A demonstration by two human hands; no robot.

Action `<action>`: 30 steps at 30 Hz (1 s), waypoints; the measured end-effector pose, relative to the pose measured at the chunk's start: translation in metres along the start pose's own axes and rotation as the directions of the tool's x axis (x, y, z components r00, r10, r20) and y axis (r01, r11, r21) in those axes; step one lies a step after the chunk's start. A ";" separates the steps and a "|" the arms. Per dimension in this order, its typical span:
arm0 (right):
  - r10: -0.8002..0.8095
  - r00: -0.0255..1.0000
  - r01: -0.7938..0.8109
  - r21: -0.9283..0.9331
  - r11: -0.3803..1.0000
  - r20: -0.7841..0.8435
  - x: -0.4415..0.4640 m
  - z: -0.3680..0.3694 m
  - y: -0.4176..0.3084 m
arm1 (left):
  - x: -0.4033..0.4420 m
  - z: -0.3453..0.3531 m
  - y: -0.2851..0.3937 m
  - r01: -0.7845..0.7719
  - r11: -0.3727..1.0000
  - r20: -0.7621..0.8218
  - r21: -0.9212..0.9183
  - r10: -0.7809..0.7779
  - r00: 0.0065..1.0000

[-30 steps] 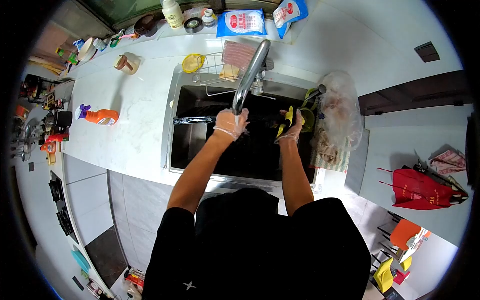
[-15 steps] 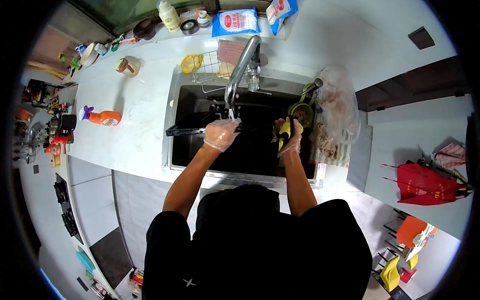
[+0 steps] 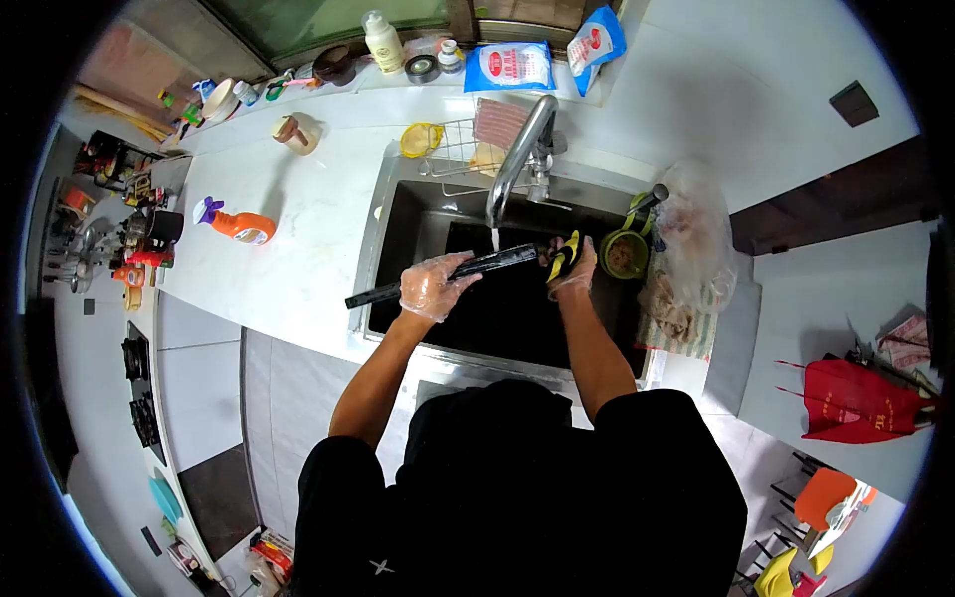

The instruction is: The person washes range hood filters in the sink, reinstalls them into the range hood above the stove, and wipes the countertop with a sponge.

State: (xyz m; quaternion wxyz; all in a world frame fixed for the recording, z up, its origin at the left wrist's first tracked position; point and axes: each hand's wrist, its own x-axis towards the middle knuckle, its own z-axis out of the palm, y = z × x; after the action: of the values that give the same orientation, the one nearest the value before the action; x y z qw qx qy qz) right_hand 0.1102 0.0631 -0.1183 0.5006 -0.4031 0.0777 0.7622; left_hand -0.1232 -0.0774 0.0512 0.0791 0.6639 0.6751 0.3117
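My left hand [image 3: 430, 289], in a clear plastic glove, is closed around a long black bar-like piece [image 3: 507, 260] slanting over the sink [image 3: 383, 269]. Whether it is the edge of a wider dark panel I cannot tell, as the basin beneath is black. Its left end reaches past the sink's left rim. In my gloved right hand [image 3: 579, 271] is a yellow-and-black scrubbing pad [image 3: 566, 256], beside the bar's right end. Water runs from the chrome faucet [image 3: 522, 149] just above the bar. A green pot [image 3: 625, 256] with something in it sits at the basin's right.
An orange spray bottle [image 3: 239, 224] and a lidded jar [image 3: 295, 134] stand on the left counter. Behind the faucet is a wire rack [image 3: 453, 149] with cloths. A plastic bag [image 3: 696, 239] and a striped cloth [image 3: 686, 333] lie right of the sink. Blue-white packets [image 3: 509, 68] line the sill.
The black bar has tilted, its right end now raised toward the faucet and its left end lower. My right hand's scrubbing pad is turned more upright. The camera view has shifted slightly.
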 end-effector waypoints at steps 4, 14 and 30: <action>0.002 0.994 -0.012 -0.091 0.996 -0.111 0.011 0.003 0.003 | -0.012 -0.017 -0.004 0.079 0.995 -0.057 -0.066 -0.083 0.995; 0.112 0.992 -0.117 -0.094 0.989 -0.054 0.014 -0.003 0.044 | -0.031 -0.033 -0.003 0.164 0.977 -0.055 -0.136 -0.173 0.983; -0.385 0.920 0.379 0.083 0.922 0.079 -0.066 0.039 -0.038 | -0.045 -0.055 -0.006 0.161 0.883 -0.080 -0.440 -0.217 0.973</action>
State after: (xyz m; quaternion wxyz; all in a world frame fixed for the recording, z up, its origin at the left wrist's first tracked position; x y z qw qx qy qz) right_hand 0.1322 0.0561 -0.0359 0.6558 -0.3576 -0.0006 0.6649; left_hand -0.1522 -0.1373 0.0778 0.2109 0.5398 0.6546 0.4855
